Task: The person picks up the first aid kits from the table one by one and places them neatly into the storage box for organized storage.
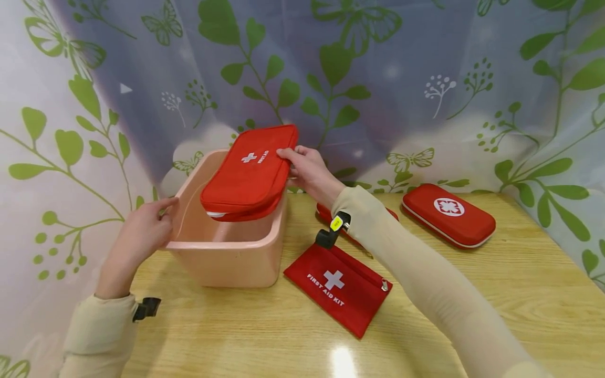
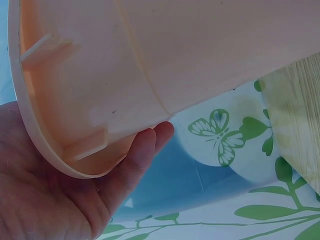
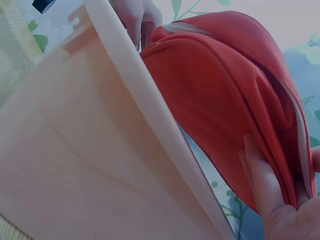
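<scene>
Right grip (image 1: 309,169) holds red bag (image 1: 250,181) above bin rim (image 1: 215,245), seemingly just clear.

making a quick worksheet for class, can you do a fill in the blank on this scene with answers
The right hand holds a bag coloured ____.
In the head view, the bin, gripped by the left hand, stands to the ____ of the pouch.
The pouch reads FIRST AID ____.
Missing words: red; left; KIT.
</scene>
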`<state>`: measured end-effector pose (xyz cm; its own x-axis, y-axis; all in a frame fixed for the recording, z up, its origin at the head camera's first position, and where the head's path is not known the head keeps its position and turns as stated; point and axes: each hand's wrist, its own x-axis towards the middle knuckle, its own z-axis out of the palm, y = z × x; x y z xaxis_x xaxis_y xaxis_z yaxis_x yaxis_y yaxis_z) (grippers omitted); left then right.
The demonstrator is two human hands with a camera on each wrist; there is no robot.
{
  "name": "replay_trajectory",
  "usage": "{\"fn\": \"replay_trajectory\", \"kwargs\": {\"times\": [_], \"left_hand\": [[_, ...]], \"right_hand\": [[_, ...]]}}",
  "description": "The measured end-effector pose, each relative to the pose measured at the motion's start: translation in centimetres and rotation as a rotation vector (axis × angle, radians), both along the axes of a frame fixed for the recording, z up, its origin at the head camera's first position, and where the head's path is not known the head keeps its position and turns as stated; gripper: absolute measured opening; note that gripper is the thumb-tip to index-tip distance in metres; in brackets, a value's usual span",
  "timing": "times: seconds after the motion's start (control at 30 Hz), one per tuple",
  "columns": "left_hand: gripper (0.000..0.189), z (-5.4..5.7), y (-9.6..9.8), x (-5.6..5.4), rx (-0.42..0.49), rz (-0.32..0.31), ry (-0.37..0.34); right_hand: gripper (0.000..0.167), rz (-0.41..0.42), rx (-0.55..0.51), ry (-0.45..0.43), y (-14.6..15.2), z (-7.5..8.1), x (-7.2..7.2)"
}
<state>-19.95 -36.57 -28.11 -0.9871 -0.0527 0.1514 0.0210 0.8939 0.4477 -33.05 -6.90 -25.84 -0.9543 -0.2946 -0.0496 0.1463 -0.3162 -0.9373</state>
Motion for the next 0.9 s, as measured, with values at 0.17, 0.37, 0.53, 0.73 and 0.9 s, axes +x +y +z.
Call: {"fn": "replay_trajectory", "kwargs": {"times": [0.17,0.37,0.53,0.73,0.9], "left_hand": [[0.053,0.2,0.1,0.0,0.001,0.001,-0.001],[0.053,0.1,0.0,0.0,0.007,0.002,-0.013],[0.052,-0.1,0.0,-0.1,0.012,0.006,-0.002],[0.051,-0.1,0.0,-0.2,0.01,0.006,0.014],[0.05,-0.1,0.1,-0.2,0.008,0.016,0.03]], "right_hand": [[0.019,0.011,0.045,0.023,-0.9,0.0,-0.2],[0.018,0.019,0.142,0.065,-2.1,-0.1,-0.2],[0.015,0.057,0.175,0.121,-3.0,-0.1,0.0],[0.016,0.054,0.373,0.312,-3.9,-0.5,-0.2],[0.017,0.057,0.61,0.455,-4.5,-1.0,0.1]]}}
